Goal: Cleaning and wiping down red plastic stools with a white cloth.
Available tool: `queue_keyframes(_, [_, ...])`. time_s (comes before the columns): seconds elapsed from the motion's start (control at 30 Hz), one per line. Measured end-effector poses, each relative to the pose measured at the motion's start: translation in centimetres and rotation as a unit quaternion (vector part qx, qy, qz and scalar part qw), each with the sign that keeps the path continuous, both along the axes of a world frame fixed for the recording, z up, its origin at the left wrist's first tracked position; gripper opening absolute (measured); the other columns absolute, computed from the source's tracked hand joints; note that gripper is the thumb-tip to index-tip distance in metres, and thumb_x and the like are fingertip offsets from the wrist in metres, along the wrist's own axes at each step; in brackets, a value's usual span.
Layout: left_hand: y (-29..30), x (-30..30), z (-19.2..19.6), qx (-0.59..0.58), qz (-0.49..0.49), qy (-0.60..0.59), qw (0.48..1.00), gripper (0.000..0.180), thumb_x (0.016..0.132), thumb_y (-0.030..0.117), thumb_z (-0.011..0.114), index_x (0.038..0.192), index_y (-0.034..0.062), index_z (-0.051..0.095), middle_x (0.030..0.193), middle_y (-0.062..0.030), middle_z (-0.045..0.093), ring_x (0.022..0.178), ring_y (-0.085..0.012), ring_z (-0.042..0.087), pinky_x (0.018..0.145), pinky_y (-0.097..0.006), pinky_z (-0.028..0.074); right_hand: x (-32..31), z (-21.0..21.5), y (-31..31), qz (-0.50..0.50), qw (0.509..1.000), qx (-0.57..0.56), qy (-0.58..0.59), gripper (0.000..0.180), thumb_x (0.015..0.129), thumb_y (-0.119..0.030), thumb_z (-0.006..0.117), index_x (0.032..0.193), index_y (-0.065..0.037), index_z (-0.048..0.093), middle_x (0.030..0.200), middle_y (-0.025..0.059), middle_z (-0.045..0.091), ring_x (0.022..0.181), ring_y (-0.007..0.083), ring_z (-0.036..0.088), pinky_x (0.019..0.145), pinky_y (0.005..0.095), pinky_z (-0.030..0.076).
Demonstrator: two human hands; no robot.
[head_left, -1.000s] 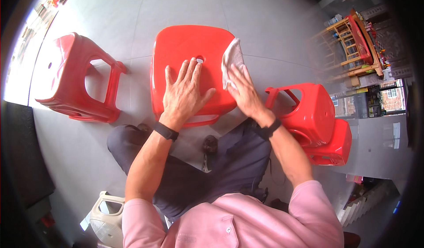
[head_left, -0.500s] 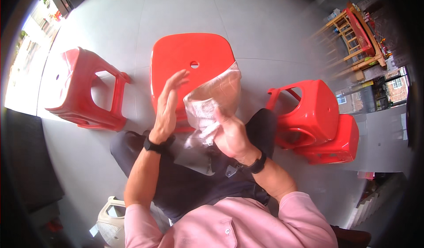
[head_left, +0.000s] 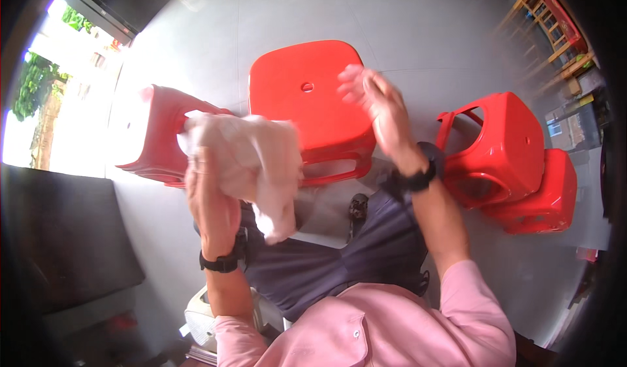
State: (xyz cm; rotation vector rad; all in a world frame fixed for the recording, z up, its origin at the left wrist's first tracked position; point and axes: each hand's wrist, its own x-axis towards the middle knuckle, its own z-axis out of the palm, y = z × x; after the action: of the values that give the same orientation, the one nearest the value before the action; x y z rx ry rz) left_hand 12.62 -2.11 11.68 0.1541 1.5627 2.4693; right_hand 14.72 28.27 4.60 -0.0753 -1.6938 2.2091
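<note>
My left hand (head_left: 212,200) is closed on a crumpled, pale pinkish-white cloth (head_left: 251,154), held up before the near left part of a red plastic stool (head_left: 294,69). The cloth's loose end hangs down over my lap, and motion blurs it. My right hand (head_left: 385,109) is raised by the right edge of that stool, its fingers apart, holding nothing; its fingertips are blurred. The stool stands upright in front of my knees, with a small hole in its seat. Cloth covers its near left corner from sight.
A red stool (head_left: 153,135) lies on its side at the left, partly behind the cloth. Two more red stools, one (head_left: 513,138) overlapping another (head_left: 555,190), lie at the right. A whitish stool (head_left: 202,318) is at the lower left. Wooden furniture (head_left: 548,20) stands far right.
The cloth has gone from near my right hand, over the stool's right side, to my left hand on the left. My right hand has lifted away to the right. The view has shifted.
</note>
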Motion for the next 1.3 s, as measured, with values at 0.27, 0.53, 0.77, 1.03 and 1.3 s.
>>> queue_keyframes(0.27, [10.2,-4.7,-4.2,-0.486,-0.197,0.374,0.765,0.044,0.107,0.043,0.063,0.128,0.0053,0.07,0.14,-0.0194,0.063,0.137,-0.0292,0.059,0.109,-0.051,0.047,-10.2,-12.7,6.4,-0.22,0.84,0.483,-0.114,0.046,0.109,-0.036,0.057,0.145,-0.008,0.061,0.154,0.0232,0.056,0.134,0.0439,0.059,0.115,0.0491,0.049])
queue_keyframes(0.53, [15.0,-2.1,-15.6,-0.59,-0.045,0.547,0.592,0.054,0.099,0.051,0.067,0.144,0.0204,0.063,0.158,-0.0148,0.051,0.155,-0.0369,0.041,0.118,-0.07,0.029,-10.8,-12.7,6.4,-0.131,0.896,0.408,-0.117,0.052,0.106,-0.032,0.056,0.155,-0.013,0.051,0.156,0.025,0.052,0.142,0.0437,0.053,0.119,0.0491,0.045])
queue_keyframes(0.77, [9.0,-2.8,-15.4,-0.655,0.028,0.424,0.625,0.061,0.099,0.045,0.07,0.154,0.0197,0.061,0.163,-0.0164,0.05,0.156,-0.0346,0.039,0.125,-0.065,0.021,-9.5,-12.3,6.8,-0.118,0.877,0.442,-0.147,0.053,0.112,-0.031,0.049,0.161,-0.011,0.044,0.163,0.019,0.048,0.152,0.0383,0.044,0.125,0.046,0.038])
queue_keyframes(1.03, [1.9,-14.1,-18.7,-0.476,0.002,0.116,0.872,0.065,0.11,0.042,0.056,0.154,-0.0031,0.04,0.135,-0.0402,0.062,0.131,-0.0555,0.059,0.107,-0.054,0.048,-9.8,-11.6,5.9,-0.106,0.866,0.462,-0.157,0.053,0.114,-0.03,0.048,0.163,-0.011,0.04,0.168,0.0175,0.043,0.156,0.0358,0.04,0.128,0.0444,0.035])
queue_keyframes(1.3, [2.9,-17.4,-17.8,-0.355,-0.05,0.027,0.933,0.072,0.111,0.048,0.054,0.153,-0.0099,0.043,0.147,-0.03,0.059,0.139,-0.0355,0.057,0.115,-0.041,0.044,-9.9,-12.3,5.6,-0.124,0.845,0.5,-0.142,0.052,0.113,-0.031,0.048,0.161,-0.012,0.039,0.161,0.0209,0.047,0.149,0.0408,0.045,0.122,0.0491,0.042])
